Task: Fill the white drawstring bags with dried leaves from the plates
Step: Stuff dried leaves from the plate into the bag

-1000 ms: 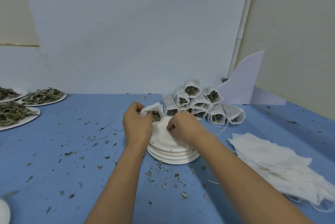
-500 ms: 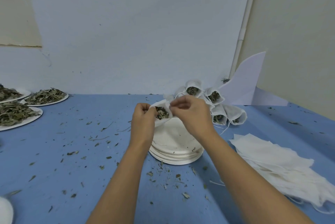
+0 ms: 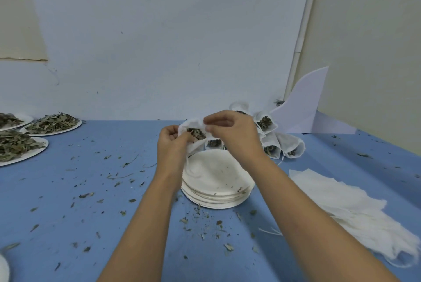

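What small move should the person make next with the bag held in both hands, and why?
Probably carry the bag to the pile of filled bags just behind and lay it there. The left hand and right hand pinch its mouth, leaves show at the opening, and the top of the stack of plates below holds only crumbs.
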{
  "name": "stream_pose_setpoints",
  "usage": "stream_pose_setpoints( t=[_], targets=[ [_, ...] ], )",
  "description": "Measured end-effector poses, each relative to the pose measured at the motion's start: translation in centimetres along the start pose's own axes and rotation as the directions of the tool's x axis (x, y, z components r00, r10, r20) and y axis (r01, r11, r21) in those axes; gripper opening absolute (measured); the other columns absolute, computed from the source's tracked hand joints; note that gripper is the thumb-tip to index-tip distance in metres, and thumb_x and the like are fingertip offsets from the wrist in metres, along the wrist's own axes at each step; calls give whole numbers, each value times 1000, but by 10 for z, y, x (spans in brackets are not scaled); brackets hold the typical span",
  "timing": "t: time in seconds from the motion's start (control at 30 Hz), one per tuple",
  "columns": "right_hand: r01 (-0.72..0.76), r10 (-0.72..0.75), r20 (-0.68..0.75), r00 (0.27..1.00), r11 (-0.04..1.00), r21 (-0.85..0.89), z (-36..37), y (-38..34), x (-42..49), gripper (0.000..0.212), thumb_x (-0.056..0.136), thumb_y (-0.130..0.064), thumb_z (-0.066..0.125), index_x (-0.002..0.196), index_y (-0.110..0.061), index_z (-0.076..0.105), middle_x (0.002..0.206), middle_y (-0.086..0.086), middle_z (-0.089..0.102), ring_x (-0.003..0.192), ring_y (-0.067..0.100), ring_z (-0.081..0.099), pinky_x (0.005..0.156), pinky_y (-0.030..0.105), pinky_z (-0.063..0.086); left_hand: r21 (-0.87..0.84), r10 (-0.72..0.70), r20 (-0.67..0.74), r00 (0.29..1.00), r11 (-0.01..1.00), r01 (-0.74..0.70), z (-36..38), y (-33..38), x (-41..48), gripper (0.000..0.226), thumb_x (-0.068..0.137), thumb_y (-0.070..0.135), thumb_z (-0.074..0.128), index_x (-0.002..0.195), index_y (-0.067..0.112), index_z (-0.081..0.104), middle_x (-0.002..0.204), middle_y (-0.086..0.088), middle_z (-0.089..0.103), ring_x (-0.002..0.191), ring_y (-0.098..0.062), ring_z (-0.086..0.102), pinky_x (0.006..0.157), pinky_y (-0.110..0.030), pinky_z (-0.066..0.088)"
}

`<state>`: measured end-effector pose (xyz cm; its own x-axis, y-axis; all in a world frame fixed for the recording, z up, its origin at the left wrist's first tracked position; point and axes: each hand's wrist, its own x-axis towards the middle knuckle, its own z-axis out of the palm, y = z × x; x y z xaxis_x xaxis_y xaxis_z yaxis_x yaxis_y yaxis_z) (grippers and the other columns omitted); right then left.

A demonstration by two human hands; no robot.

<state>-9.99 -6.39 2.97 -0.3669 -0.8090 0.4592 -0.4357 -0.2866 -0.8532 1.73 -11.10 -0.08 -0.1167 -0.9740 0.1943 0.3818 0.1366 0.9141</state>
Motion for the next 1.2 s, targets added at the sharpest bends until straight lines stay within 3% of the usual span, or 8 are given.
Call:
stream_pose_setpoints(
  t=[0.13, 0.33, 0.5, 0.63, 0.73, 0.83, 0.93, 1.2],
  targets=[
    [-120, 121, 84, 989, 993, -18, -7, -3, 2, 24, 86, -26, 68, 109, -20, 67, 98, -4, 68, 88, 10, 65, 63, 17, 53, 6, 21, 89, 996, 1000, -21, 3, 6, 1, 23, 82, -5, 61, 87, 16, 51, 80, -1, 61, 64, -7, 64, 61, -25, 52],
    [-62, 64, 5, 998, 979, -193, -10, -1, -8, 5, 78, -11, 66, 79, -15, 68, 70, -3, 60, 71, 18, 60, 76, 46, 56, 294, 33, 217, 976, 951, -97, 6, 1, -4, 29, 75, 1, 74, 84, 16, 51, 73, 4, 57, 54, 3, 56, 50, -9, 42],
    [139, -125, 63, 990, 811, -568, -7, 6, -16, 13, 74, -8, 60, 78, -16, 51, 81, 1, 54, 74, 19, 49, 55, 28, 32, 642, 280, 105, 954, 714, -280, 8, -10, -7, 29, 78, -8, 55, 69, 18, 45, 62, 4, 45, 54, -11, 37, 45, -16, 29],
    [109, -118, 33, 992, 726, -679, -1, 12, -17, 26, 85, -10, 50, 110, -13, 59, 105, 5, 55, 93, 26, 54, 66, 31, 35, 725, 376, 56, 925, 622, -296, 8, -16, -10, 26, 80, 1, 55, 68, 19, 42, 68, 2, 46, 60, -14, 38, 53, -30, 27],
    [-7, 44, 66, 997, 879, -476, 3, 12, -17, 41, 90, -1, 40, 124, -9, 63, 119, 14, 63, 107, 31, 60, 92, 39, 48, 681, 265, 32, 964, 700, -215, 10, -14, -9, 25, 83, 23, 67, 73, 17, 44, 76, -2, 52, 64, -20, 48, 55, -33, 38],
    [-78, 104, 62, 993, 942, -326, 3, 13, -14, 43, 84, 7, 40, 110, -6, 71, 96, 16, 70, 91, 30, 64, 78, 30, 54, 526, 122, 63, 990, 840, -137, 12, -11, -8, 18, 86, 21, 65, 81, 19, 48, 94, -3, 56, 72, -22, 63, 58, -36, 56],
    [-120, 147, 50, 988, 929, -351, 2, 13, -11, 50, 82, 12, 41, 121, -8, 66, 115, 14, 67, 105, 27, 62, 85, 26, 52, 493, 182, 119, 976, 843, -217, 9, -10, -8, 23, 88, 0, 55, 89, 23, 53, 110, -3, 55, 92, -21, 62, 50, -18, 53],
    [-195, 210, 78, 975, 968, -160, -20, -10, 5, 44, 84, 12, 38, 106, -5, 72, 103, 20, 69, 91, 35, 68, 79, 46, 58, 531, 343, 58, 938, 785, -320, 40, 11, 1, 25, 84, 0, 58, 79, 22, 69, 79, 10, 67, 71, -7, 61, 66, -18, 53]
  ],
)
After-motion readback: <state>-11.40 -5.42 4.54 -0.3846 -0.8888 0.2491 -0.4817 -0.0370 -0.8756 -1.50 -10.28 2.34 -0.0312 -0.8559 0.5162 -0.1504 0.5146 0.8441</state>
